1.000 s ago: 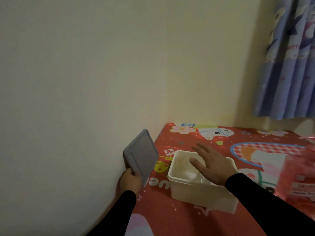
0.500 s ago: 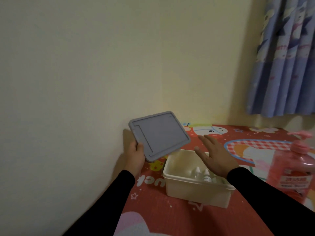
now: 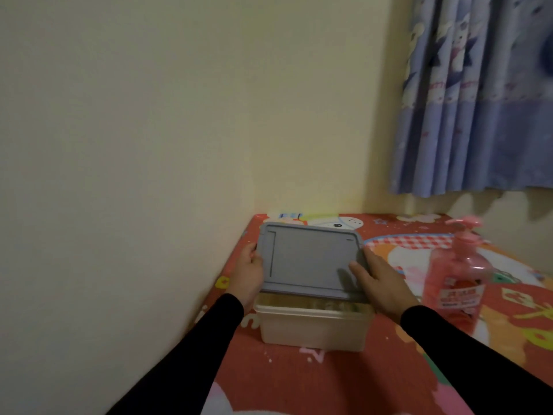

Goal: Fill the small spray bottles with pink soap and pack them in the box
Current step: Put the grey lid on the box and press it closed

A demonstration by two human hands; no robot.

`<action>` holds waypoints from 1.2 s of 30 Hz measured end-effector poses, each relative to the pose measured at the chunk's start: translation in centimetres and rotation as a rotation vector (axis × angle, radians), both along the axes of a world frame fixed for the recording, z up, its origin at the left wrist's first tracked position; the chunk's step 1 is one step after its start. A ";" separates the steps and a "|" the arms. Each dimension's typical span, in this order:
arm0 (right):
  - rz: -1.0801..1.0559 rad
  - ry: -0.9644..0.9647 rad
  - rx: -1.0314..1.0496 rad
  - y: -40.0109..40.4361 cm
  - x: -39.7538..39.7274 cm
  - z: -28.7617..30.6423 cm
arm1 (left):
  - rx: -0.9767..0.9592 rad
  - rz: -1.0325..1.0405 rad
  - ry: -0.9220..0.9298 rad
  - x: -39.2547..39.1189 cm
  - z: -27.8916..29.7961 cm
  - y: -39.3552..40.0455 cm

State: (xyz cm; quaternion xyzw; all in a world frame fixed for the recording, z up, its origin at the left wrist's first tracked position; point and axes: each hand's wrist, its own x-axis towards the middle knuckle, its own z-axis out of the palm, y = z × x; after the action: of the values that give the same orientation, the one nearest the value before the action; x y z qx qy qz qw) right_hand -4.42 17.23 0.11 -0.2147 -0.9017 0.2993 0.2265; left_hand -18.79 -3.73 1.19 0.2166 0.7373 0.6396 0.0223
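Compared with the frame half a second earlier, the grey lid is no longer held up and tilted beside the wall by the left hand alone. It now lies nearly level over the cream box, with both hands on it. The right hand, which was spread in the air above the open box, now rests on the lid's right edge. The inside of the box, visible earlier with small bottles in it, is now covered.

Left hand: fingers curled round the lid's left edge, thumb on top, gripping it. Right hand: thumb laid on the lid's top face near the front right corner, fingers wrapped down along the right side, gripping the lid.

Lid: rectangular, flat, grey, with rounded corners, a raised rim and a recessed line near the left and front sides. Its near edge sits slightly above the box rim; a thin gap shows there, so it is not pressed home at the front. Whether the far edge is seated cannot be told.

Box: rectangular, cream-white, plain-walled, with a projecting lip at the top. It stands on the red cartoon-print table cover, near the wall corner.

The pink soap bottle, with a pump head and a label, stands upright just to the right of the right hand, apart from the box. The bottle appears blurred.

A blue patterned curtain hangs at the upper right.
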 end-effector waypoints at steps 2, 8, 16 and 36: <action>-0.004 -0.005 -0.013 -0.2 0.4 -0.8 | -0.074 0.035 0.063 -0.1 -0.4 0.7; -0.026 -0.060 -0.007 -1.0 1.0 -1.9 | -0.339 0.086 0.065 0.1 -1.9 1.5; 0.007 -0.122 0.033 -2.0 0.6 -2.4 | -0.458 0.067 0.004 -0.4 -3.4 0.8; 0.006 -0.238 0.022 -1.9 0.3 -2.2 | -0.640 0.062 0.025 -1.1 -3.6 1.1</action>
State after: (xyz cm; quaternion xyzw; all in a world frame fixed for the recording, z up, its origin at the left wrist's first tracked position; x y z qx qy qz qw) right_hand -4.12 15.34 -2.13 -0.2433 -0.9260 0.2628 0.1193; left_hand -19.91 -2.63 -2.40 0.1841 0.9074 0.3729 0.0607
